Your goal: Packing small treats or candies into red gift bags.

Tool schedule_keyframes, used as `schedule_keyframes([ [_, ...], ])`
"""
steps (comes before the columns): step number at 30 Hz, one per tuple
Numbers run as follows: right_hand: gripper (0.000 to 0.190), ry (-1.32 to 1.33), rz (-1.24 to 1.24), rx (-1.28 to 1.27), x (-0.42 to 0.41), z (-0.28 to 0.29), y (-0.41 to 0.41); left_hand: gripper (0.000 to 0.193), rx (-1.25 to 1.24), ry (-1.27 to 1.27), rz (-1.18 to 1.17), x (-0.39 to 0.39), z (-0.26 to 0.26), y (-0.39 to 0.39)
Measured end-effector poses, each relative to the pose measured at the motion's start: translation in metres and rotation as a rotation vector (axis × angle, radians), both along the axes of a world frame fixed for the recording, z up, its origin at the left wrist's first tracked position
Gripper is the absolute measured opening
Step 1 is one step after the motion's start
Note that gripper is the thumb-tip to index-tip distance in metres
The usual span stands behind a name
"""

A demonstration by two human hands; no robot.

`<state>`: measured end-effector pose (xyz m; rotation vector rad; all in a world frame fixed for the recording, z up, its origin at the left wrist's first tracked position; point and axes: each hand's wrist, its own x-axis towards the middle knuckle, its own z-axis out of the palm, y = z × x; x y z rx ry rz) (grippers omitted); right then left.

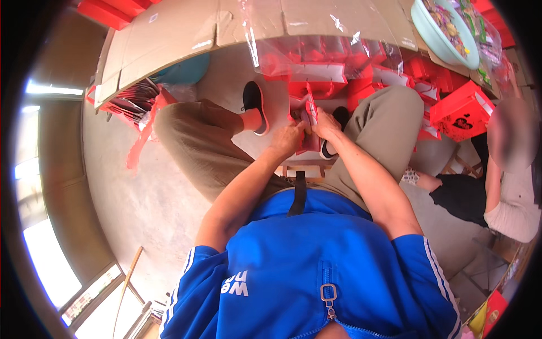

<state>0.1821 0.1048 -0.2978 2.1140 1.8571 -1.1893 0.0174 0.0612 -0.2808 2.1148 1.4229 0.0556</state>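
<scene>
Between my knees is a small red paper gift bag (pixel 313 145), partly covered by my hands. My left hand (pixel 287 139) grips its left side, with the fingers at the mouth. On the opposite side, my right hand (pixel 327 124) has its fingers closed over the bag's edge. Something brownish shows inside the bag, too small and shaded to name. Just beyond it stands a larger red gift bag (pixel 317 87) with a pale inside. More red gift bags (pixel 366 82) are crowded to the right of that one, near my right knee.
A cardboard-covered table (pixel 178 38) spans the far side, with clear plastic film (pixel 322 25) hanging over its edge. On it sits a pale blue basin (pixel 444 38) of small wrapped items. Flat bags (pixel 131 104) lie left. A person (pixel 510 186) at right handles a red bag (pixel 461 111).
</scene>
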Motion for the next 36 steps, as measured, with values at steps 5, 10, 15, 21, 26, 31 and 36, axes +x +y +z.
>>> schedule_keyframes([
  [5, 0.05, 0.137, -0.091, 0.054, 0.003, 0.007, 0.001, 0.039, -0.065, -0.114, 0.13, 0.003, -0.037, 0.001],
  [10, 0.064, 0.161, -0.173, 0.314, 0.0, 0.004, -0.002, 0.046, 0.076, -0.363, 0.298, 0.005, -0.054, -0.001],
  [15, 0.056, 0.261, -0.226, 0.428, 0.001, -0.007, -0.006, 0.058, -0.499, -0.724, 0.548, 0.015, -0.044, -0.001],
  [21, 0.042, 0.405, -0.279, 0.431, -0.003, -0.009, -0.012, 0.052, -0.79, -1.103, 0.705, 0.013, -0.02, 0.008],
  [26, 0.038, 0.334, -0.297, 0.617, -0.009, -0.029, -0.014, 0.049, -0.777, -1.007, 0.692, 0.02, -0.013, 0.012],
  [31, 0.033, 0.21, -0.36, 0.492, -0.009, -0.039, -0.011, 0.044, -0.207, 0.116, 0.115, 0.041, 0.001, 0.024],
  [36, 0.04, 0.281, -0.507, 0.466, -0.01, -0.03, -0.009, 0.026, 0.048, 0.215, -0.113, 0.03, 0.007, 0.056],
])
